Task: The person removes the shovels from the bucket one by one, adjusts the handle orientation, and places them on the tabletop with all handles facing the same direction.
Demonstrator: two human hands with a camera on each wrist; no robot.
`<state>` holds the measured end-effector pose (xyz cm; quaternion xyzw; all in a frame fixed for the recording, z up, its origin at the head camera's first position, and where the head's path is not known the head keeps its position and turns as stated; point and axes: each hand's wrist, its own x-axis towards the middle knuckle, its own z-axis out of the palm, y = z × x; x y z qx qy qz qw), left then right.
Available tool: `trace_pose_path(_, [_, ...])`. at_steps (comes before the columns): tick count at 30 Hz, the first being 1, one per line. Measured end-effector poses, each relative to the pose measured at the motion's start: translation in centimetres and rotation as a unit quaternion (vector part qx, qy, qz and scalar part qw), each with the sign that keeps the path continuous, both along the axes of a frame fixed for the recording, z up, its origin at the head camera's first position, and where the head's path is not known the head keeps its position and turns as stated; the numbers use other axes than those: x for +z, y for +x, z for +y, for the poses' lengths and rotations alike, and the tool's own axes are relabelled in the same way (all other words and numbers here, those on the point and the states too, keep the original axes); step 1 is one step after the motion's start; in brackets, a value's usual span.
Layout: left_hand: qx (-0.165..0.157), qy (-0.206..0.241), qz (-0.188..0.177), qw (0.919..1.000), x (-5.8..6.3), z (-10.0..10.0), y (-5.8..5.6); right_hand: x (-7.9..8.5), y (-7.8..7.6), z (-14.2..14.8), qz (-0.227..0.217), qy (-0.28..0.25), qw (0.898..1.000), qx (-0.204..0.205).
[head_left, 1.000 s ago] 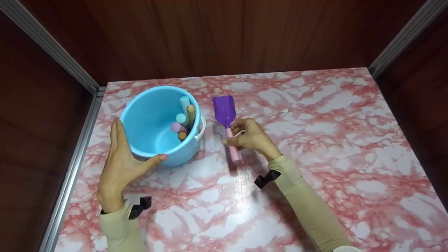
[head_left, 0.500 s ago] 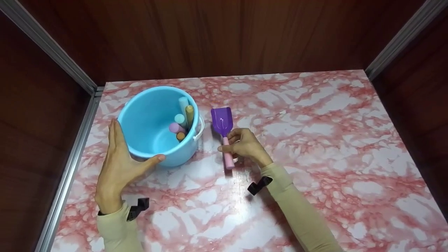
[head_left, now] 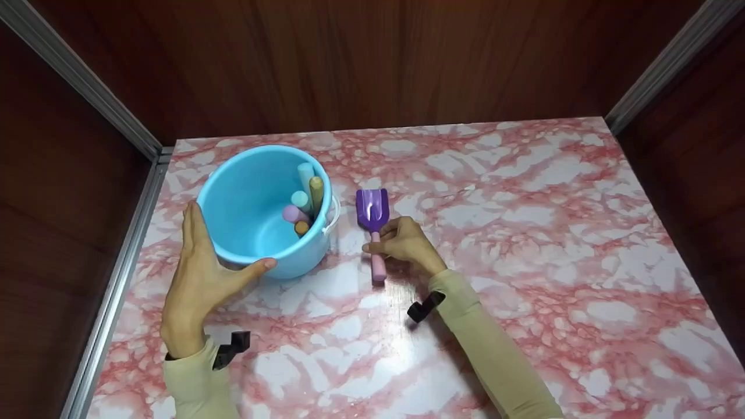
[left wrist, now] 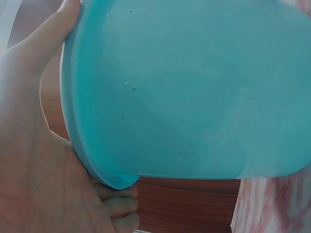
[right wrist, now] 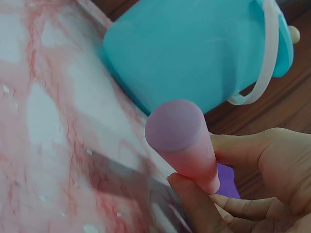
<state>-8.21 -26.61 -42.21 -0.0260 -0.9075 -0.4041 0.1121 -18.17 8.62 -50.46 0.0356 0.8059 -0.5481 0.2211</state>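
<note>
A light blue bucket stands at the left of the table, its white handle hanging on the right side. My left hand lies against the bucket's near left rim, thumb and fingers spread straight along its outside. To the right of the bucket, my right hand pinches a toy shovel with a purple blade by its pink handle. The blade points away from me. In the right wrist view the pink handle sits between thumb and fingers, with a shadow on the table below.
Several rod-like ends lean inside the bucket's right side, among them a lilac one, a mint one and a gold one. The table has a red and white marbled top. Dark wood panels stand around it.
My right hand has drawn the shovel towards me and slightly left, and its blade now looks shorter from above. The left hand and the bucket have stayed in place.
</note>
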Motion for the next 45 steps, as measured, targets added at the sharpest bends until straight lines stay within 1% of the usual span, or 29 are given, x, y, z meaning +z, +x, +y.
trace_pose_path(2, [-0.001,0.001,0.004,1.0,0.0,0.0,-0.1,-0.1,-0.1,0.1,0.005,0.011,1.0,0.007])
trace_pose_path(4, [-0.003,0.004,0.003,1.0,0.1,0.1,-0.1,-0.1,-0.2,0.1,0.002,0.016,1.0,0.008])
trace_pose_path(7, [-0.006,0.01,-0.004,0.9999,0.2,0.2,-0.2,-0.1,-0.3,0.0,-0.006,0.026,1.0,0.004])
trace_pose_path(9, [-0.007,0.013,-0.008,0.9999,0.2,0.2,-0.2,0.0,-0.3,0.0,-0.003,0.043,0.999,0.005])
trace_pose_path(13, [-0.007,0.014,-0.011,0.9998,0.3,0.3,-0.3,0.0,-0.3,-0.1,0.014,0.085,0.996,0.008])
trace_pose_path(16, [-0.006,0.014,-0.01,0.9998,0.2,0.3,-0.3,0.0,-0.2,-0.3,0.025,0.105,0.994,0.014])
trace_pose_path(18, [-0.004,0.014,-0.011,0.9998,0.2,0.3,-0.2,-0.1,-0.2,-0.4,0.041,0.123,0.991,0.025])
trace_pose_path(22, [-0.001,0.012,-0.014,0.9998,0.1,0.2,0.0,0.0,-0.2,-0.5,0.077,0.17,0.981,0.052])
trace_pose_path(28, [-0.002,0.009,-0.01,0.9999,0.1,0.2,0.1,0.4,-0.3,-0.4,0.082,0.2,0.973,0.079])
trace_pose_path(32, [-0.001,0.004,-0.008,1.0,0.1,0.2,0.1,0.9,-0.4,-0.4,0.098,0.222,0.965,0.103])
trace_pose_path(35, [-0.001,0.004,-0.009,1.0,0.1,0.1,0.1,1.5,-0.5,-0.5,0.104,0.232,0.96,0.115])
trace_pose_path(38, [-0.002,0.005,-0.009,0.9999,0.1,0.0,0.1,2.6,-0.6,-0.6,0.099,0.224,0.961,0.127])
trace_pose_path(41, [0.0,0.003,-0.005,1.0,0.1,0.0,0.1,4.2,-1.1,-0.7,0.095,0.204,0.965,0.134])
trace_pose_path(42, [0.001,0.003,-0.002,1.0,0.1,0.0,0.1,4.8,-1.4,-0.7,0.1,0.199,0.965,0.136])
trace_pose_path(44, [0.002,0.003,0.006,1.0,0.1,0.0,0.0,6.2,-2.1,-0.9,0.11,0.195,0.964,0.143])
trace_pose_path(45, [0.003,0.003,0.009,0.9999,0.1,0.1,-0.1,6.9,-2.5,-1.1,0.122,0.197,0.962,0.145])
